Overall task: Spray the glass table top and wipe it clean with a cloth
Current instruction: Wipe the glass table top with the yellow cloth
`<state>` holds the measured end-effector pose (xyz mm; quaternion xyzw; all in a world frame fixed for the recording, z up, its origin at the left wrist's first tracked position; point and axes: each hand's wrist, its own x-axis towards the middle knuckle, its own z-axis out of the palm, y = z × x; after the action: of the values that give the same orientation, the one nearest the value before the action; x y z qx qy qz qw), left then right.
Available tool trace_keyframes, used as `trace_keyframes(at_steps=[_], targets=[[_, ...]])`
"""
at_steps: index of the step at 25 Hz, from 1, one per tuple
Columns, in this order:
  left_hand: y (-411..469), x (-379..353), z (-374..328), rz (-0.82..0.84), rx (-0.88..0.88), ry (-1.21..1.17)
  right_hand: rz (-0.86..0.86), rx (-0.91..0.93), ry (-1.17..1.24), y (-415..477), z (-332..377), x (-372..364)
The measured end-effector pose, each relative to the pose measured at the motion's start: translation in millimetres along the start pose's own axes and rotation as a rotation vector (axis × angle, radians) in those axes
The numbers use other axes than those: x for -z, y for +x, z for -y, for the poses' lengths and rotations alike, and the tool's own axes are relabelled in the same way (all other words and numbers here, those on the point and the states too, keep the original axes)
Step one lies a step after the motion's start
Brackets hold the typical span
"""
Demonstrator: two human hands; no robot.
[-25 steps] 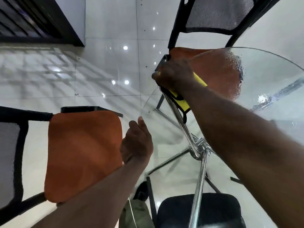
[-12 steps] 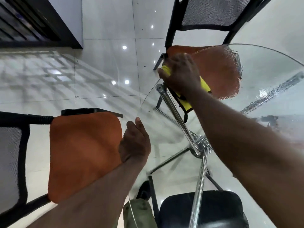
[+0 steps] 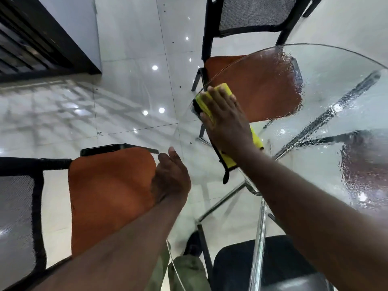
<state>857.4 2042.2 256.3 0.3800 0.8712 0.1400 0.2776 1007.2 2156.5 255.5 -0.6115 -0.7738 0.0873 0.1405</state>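
A round glass table top (image 3: 327, 66) fills the right half of the view, wet with spray droplets on its far and right parts. My right hand (image 3: 225, 120) lies flat on a yellow cloth with black trim (image 3: 224, 90), pressing it onto the glass near the table's left rim. My left hand (image 3: 171, 177) rests at the near left edge of the glass with fingers loosely curled, holding nothing. No spray bottle is in view.
An orange-seated black chair (image 3: 109, 196) stands left of the table, another (image 3: 256, 85) is seen through the glass at the far side, and a black seat (image 3: 237, 267) lies below. Chrome table legs (image 3: 259, 238) show under the glass. Glossy white floor tiles (image 3: 130, 64) surround everything.
My right hand has opened flat on the cloth and slid along the left rim of the glass. My left hand has stayed at the near edge.
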Motion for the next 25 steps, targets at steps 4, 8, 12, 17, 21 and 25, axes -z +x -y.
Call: trace_keyframes(at_steps=[4, 8, 12, 17, 21, 25], targets=[[0, -3, 2, 0.003, -0.017, 0.042, 0.085, 0.208, -0.031, -68, -7, -2], [4, -9, 5, -0.037, -0.028, 0.055, 0.09, 0.167, -0.039, 7, -18, -2], [1, -8, 10, -0.05, -0.053, 0.085, -0.059, -0.135, 0.059, -27, -12, -6], [-2, -8, 9, -0.038, -0.009, -0.064, 0.003, -0.032, -0.027, -171, -6, 11], [5, -18, 13, -0.102, -0.058, -0.071, 0.036, 0.176, -0.064, -118, -30, 11], [-2, -19, 18, -0.113, -0.188, -0.067, 0.068, -0.006, -0.043, -55, -15, 2]])
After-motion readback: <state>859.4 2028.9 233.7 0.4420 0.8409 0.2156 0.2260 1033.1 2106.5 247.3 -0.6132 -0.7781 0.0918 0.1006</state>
